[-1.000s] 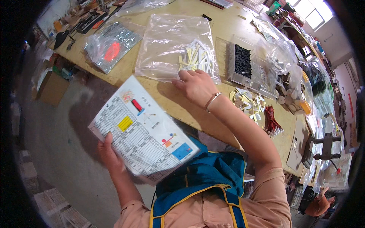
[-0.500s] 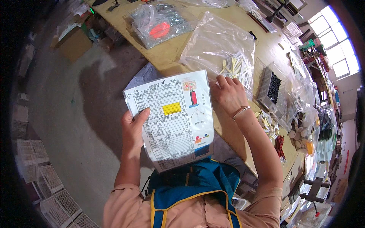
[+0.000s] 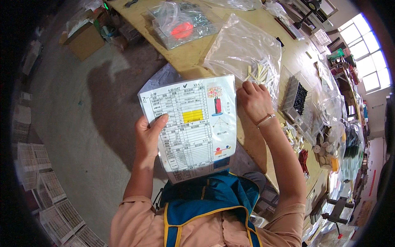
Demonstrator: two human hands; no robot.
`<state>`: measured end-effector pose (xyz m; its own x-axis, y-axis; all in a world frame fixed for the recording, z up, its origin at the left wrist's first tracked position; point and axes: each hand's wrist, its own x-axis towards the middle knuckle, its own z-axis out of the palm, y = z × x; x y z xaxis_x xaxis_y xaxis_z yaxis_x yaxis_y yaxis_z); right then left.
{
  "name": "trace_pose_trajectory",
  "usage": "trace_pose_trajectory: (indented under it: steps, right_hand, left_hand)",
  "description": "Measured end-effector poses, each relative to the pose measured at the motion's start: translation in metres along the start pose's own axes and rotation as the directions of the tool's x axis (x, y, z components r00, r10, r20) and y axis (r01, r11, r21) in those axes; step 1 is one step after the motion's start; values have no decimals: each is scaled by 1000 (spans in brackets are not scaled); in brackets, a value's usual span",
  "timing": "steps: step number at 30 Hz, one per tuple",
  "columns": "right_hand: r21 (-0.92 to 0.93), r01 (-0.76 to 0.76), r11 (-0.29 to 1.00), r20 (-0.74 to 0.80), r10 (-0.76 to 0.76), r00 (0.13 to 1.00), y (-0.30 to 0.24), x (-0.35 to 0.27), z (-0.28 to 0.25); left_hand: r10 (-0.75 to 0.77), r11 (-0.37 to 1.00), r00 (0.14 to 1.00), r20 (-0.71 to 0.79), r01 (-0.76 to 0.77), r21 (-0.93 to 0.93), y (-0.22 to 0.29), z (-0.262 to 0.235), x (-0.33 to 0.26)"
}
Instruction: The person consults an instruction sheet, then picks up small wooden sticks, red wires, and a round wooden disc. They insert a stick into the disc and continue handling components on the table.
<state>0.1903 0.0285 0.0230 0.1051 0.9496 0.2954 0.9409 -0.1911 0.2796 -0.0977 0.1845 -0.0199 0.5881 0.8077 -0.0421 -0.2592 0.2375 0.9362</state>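
A: Laminated sheet (image 3: 192, 125), printed table with a yellow block: left hand (image 3: 147, 138) clamps its left edge, thumb over the front. Sheet is upright above the lap.

B: Right hand (image 3: 255, 101)?

A: Fingers curled at the sheet's top right corner, resting on the plywood bench (image 3: 193, 53). Clear bag (image 3: 247, 51) of pale sticks just beyond.

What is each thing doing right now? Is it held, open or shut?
Paper sheet: held up, printed side showing.
Left hand: gripping the sheet's left edge.
Right hand: at the sheet's right edge.
Clear bag: lying on the table.
Cardboard box: open, on the floor.
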Motion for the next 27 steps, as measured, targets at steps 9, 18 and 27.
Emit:
trace_pose_trajectory:
  steps: [9, 18, 27]
  right_hand:
    - [-67, -23, 997, 11, 23, 1000, -1, -4, 6]
    - [-71, -32, 997, -8, 31, 999, 3, -11, 10]
    - [-176, -75, 982, -16, 73, 997, 1, -15, 15]
  left_hand:
    - [33, 999, 999, 9, -33, 5, 0, 1, 0]
    - [18, 1000, 1000, -5, -18, -1, 2, 1, 0]
    - [24, 1000, 1000, 5, -24, 1, 1, 1, 0]
